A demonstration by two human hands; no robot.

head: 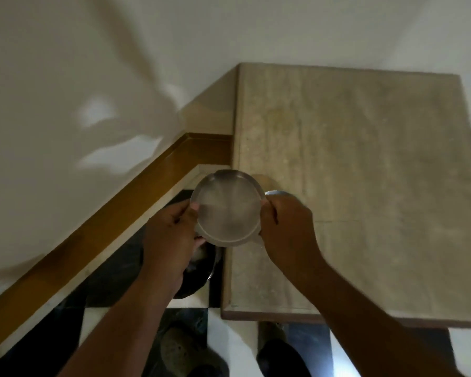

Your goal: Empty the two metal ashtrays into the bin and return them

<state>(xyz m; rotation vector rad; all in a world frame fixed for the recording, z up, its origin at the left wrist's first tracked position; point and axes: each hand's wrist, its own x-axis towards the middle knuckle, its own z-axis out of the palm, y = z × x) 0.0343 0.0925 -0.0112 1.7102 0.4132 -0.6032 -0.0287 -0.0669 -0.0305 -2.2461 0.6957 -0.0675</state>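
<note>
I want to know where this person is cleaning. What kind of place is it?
Probably an indoor lobby or hallway corner, though that is a guess. There is a stone-topped table against a plain wall, a black-and-white tiled floor, and a metal ashtray held over a bin.

Both forearms bare, no sleeves in view. left hand [169, 235] and right hand [288, 227] bare: no gloves. Dark shoe [280, 357] at bottom edge.

You have one view only, worn on your head, looking steeply down and forward. It sits close above the pale beige stone counter [351, 186], its left edge, and the black-and-white checkered floor [229, 341] below.
</note>
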